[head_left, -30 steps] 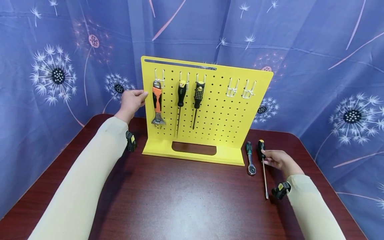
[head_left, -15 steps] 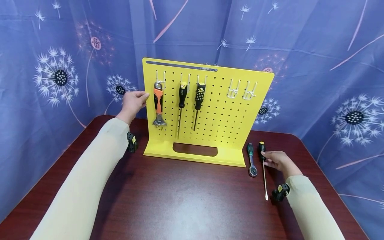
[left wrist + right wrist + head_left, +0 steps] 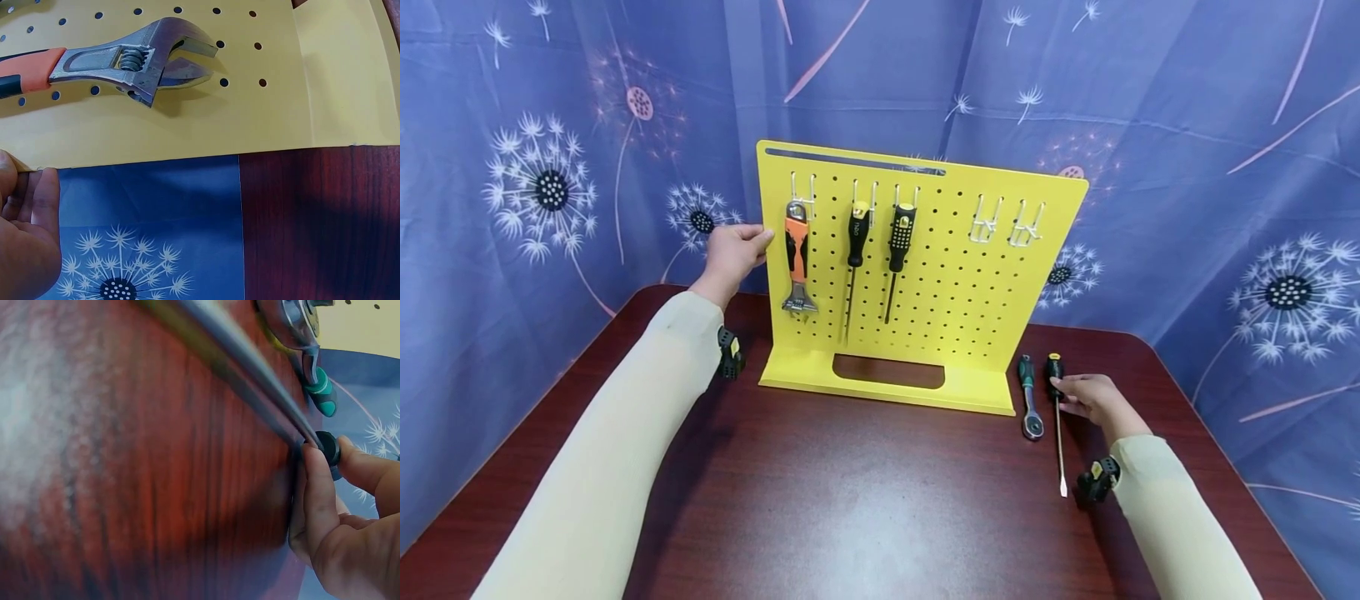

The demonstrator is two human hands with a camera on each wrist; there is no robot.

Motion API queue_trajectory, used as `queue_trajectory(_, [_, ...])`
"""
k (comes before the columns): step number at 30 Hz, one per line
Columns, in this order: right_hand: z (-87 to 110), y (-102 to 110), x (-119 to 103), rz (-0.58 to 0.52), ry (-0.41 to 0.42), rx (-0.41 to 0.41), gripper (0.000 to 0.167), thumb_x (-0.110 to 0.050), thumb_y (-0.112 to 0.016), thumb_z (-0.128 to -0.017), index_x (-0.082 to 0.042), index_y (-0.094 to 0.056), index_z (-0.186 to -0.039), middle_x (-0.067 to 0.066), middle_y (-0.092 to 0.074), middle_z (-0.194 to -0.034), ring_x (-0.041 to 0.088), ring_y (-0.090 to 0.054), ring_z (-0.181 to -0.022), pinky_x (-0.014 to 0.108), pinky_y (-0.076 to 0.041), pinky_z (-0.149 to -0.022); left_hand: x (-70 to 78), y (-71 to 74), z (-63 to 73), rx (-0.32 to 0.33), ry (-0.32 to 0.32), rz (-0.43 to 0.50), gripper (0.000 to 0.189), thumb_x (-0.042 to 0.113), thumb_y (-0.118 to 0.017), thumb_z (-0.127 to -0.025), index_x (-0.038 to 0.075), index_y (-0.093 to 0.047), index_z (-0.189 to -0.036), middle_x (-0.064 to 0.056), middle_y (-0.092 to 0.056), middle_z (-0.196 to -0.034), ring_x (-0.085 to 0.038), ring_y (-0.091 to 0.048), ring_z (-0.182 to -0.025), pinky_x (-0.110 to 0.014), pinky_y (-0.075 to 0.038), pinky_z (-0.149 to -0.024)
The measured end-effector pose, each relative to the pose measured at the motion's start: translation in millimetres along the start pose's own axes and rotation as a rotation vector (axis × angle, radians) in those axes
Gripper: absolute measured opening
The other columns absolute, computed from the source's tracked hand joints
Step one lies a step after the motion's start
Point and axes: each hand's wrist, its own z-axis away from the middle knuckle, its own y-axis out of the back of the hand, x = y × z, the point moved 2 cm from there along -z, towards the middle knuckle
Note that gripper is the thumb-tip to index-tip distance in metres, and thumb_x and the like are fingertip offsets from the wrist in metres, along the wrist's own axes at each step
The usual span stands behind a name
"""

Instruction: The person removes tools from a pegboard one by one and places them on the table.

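"Where's the screwdriver (image 3: 1055,368)?"

"Right of the yellow board (image 3: 977,396), beside the ratchet (image 3: 1030,402). The right hand (image 3: 1099,400) pinches the screwdriver's black handle. The head view shows its flat tip; the right wrist view cuts that off."

"Is it touching the table (image 3: 850,483)?"

"I can't tell."

"And the left hand (image 3: 732,257)?"

"It pinches the board's side edge. The left wrist view plainly shows the gap in the wrench's (image 3: 94,62) mouth, hard to make out from the head."
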Motion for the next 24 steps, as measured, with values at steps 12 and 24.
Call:
queue_trajectory(12, [-0.7, -0.9, -0.8, 0.074, 0.026, 0.029, 0.065, -0.017, -0.052, -0.107, 0.023, -0.026, -0.15, 0.008, -0.052, -0.103, 0.006, -0.052, -0.073, 0.018, -0.063, -0.068, 2.5, -0.3, 0.0, -0.005, 0.001, -0.003, 0.042, 0.02, -0.056, -0.106, 0.003, -0.056, -0.145, -0.017, -0.051, -0.156, -0.028, -0.054, -0.141, -0.037, -0.052, -0.114])
queue_trajectory(24, [4.2, -1.5, -2.2, 0.066, 0.012, 0.029, 0.065, -0.016, -0.052, -0.106, 0.019, -0.024, -0.154, 0.037, -0.031, -0.152, 0.006, -0.055, -0.087, 0.029, -0.067, -0.08, 1.1, 0.3, 0.4, -0.007, 0.006, 0.007, 0.042, 0.019, -0.056, -0.106, 0.003, -0.055, -0.145, -0.016, -0.05, -0.157, -0.028, -0.053, -0.142, -0.037, -0.051, -0.115])
